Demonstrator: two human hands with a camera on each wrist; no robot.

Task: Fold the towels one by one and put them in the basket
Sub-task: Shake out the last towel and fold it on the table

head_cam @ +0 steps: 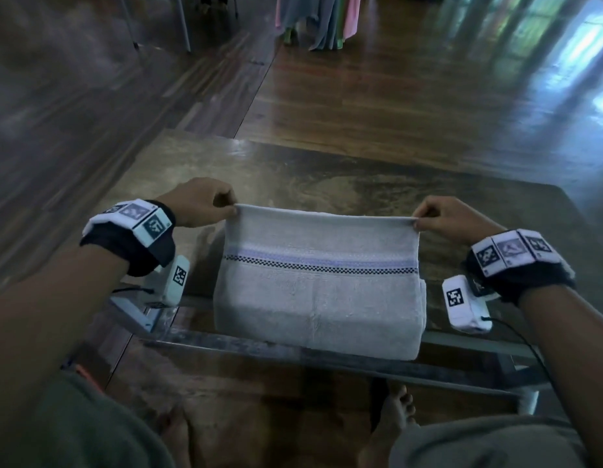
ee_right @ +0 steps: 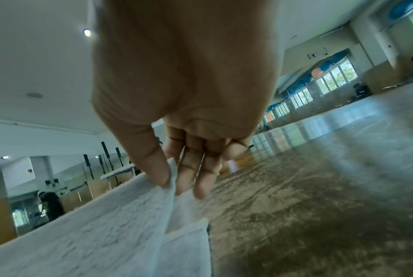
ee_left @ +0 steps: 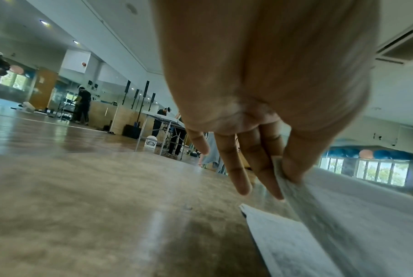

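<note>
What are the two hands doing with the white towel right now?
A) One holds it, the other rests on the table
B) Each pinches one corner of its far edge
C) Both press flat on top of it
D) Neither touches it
B: the left hand and the right hand each pinch one far corner of the towel, lifting that edge.

A glossy brown table (head_cam: 344,184) carries a pale folded towel (head_cam: 313,298).

Dim daylight from windows (ee_right: 302,95), glare on floor (head_cam: 428,106); edges warped, pics w/ motion blur.
</note>
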